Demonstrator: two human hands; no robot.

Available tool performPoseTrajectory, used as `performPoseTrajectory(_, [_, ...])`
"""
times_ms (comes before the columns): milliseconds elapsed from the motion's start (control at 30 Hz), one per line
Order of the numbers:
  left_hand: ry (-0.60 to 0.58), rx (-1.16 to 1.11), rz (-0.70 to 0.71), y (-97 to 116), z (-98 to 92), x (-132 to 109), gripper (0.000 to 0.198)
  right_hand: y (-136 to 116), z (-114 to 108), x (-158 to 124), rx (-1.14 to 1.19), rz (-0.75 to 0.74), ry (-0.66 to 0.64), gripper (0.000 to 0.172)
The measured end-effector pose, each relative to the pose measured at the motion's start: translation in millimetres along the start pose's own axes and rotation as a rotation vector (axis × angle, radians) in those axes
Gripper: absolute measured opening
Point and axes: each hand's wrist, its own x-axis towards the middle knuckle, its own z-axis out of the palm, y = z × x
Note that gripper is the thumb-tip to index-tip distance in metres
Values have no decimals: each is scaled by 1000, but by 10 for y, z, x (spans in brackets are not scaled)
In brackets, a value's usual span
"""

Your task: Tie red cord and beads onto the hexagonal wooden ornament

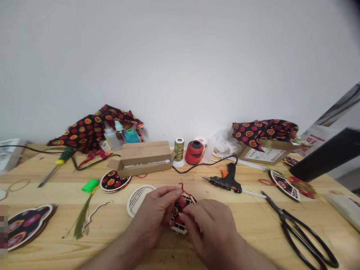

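"Two bare hands, mid-table: what lies left of them?"

"A green-and-yellow-handled screwdriver (58,162), a green tassel (83,215), then a slatted wooden disc (137,195), partly covered by the left hand (156,208)."

"And the hands?"

"The left grips a fabric-faced ornament (176,213) with a pale wooden frame, seemingly to steady it. A red cord (182,193) stands up beside its fingertips. The right hand (212,225) pinches the same ornament's front, thumb against finger (whether it also catches the cord, I cannot tell)."

"Further right?"

"A black glue gun (232,178), nozzle toward the hands, and black scissors (282,213), handles toward the near right corner; both probably lie so for easy reach."

"Any room to move?"

"Leftward, the disc crowds the knuckles. Behind, a cardboard box (144,152) and red thread cone (194,153) hem the wall side. Rightward, wooden tabletop (253,225) stretches to the scissors. Its near edge is out of view."
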Motion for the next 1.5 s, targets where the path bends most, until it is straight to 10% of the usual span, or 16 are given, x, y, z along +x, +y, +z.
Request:
performPoseTrajectory(233, [-55,-131,-72,-21,-11,6,15,-18,23,-34,-250,-384,-161,18])
performPoseTrajectory(467, [-10,-73,-26,10,38,-31,13,162,5,126,465,263,186,11])
performPoseTrajectory(600, [-1,61,-5,-29,36,-38,17,209,95,167,905,591,81,14])
performPoseTrajectory(1000, [-112,213,41,-36,93,-85,13,183,110,199,1204,912,-27,19])
performPoseTrajectory(1500, [-95,166,31,-43,94,-70,15,203,48,222,1220,912,-10,20])
